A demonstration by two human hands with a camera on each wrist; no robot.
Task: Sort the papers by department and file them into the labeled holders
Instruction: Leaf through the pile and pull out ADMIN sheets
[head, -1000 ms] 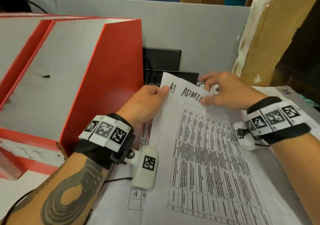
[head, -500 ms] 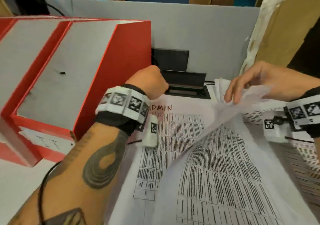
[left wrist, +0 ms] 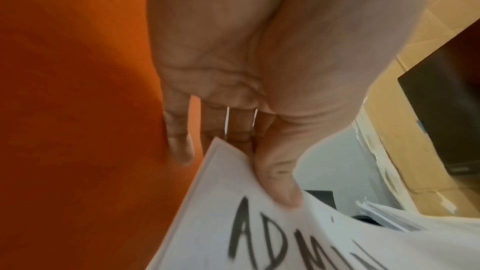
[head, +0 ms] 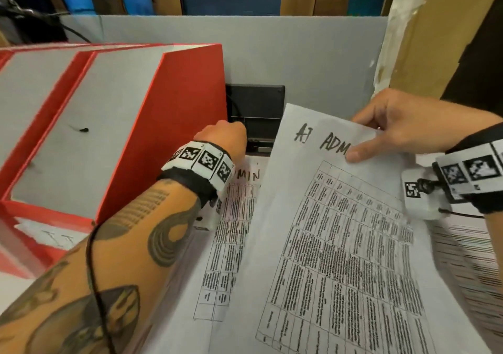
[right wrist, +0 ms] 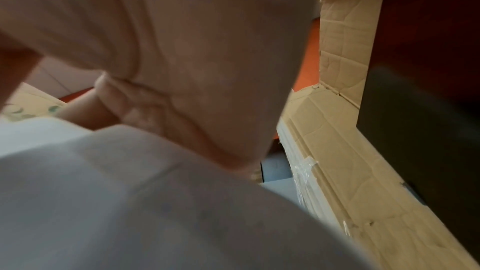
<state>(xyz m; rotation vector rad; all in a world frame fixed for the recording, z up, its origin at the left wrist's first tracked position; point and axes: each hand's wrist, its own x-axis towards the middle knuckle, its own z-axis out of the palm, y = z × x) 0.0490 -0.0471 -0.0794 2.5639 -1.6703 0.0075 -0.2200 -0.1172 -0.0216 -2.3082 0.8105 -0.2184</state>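
left hand (head: 226, 138) pinching corner of admin stack (head: 234, 217) beside red holder (head: 168, 125) | right hand (head: 394, 128) gripping lifted admin sheet (head: 340, 231)

Top sheet (head: 334, 245), handwritten at head: "AJ ADM", rest hidden by thumb. Sheet underneath (head: 236, 234) reads "MIN"; left wrist view shows "ADMIN". White label (head: 51, 235) on red holder (head: 174, 125): "IT", faint. Table print too small to read.
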